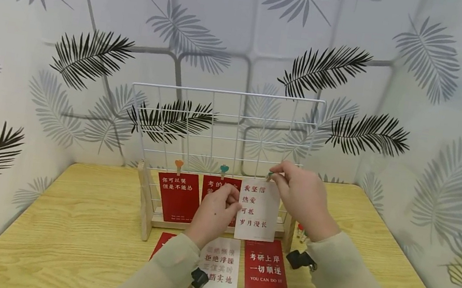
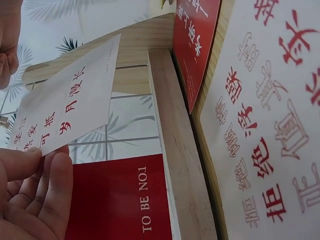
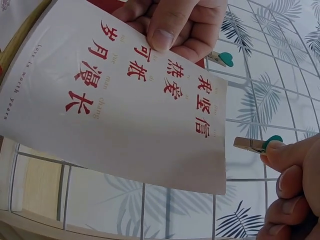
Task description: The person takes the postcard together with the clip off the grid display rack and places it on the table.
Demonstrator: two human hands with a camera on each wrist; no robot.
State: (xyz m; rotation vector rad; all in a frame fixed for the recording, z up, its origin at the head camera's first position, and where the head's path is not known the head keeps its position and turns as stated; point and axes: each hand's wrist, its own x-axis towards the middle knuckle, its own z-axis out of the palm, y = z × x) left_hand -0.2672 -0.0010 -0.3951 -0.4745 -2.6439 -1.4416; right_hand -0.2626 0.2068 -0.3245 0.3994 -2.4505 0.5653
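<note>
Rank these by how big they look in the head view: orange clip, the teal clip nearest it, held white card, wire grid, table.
1. Table
2. Wire grid
3. Held white card
4. Orange clip and teal clip: they look too alike to rank.

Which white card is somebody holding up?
The upper white card, pinched by the left hand; the other white card lies on the table.
</note>
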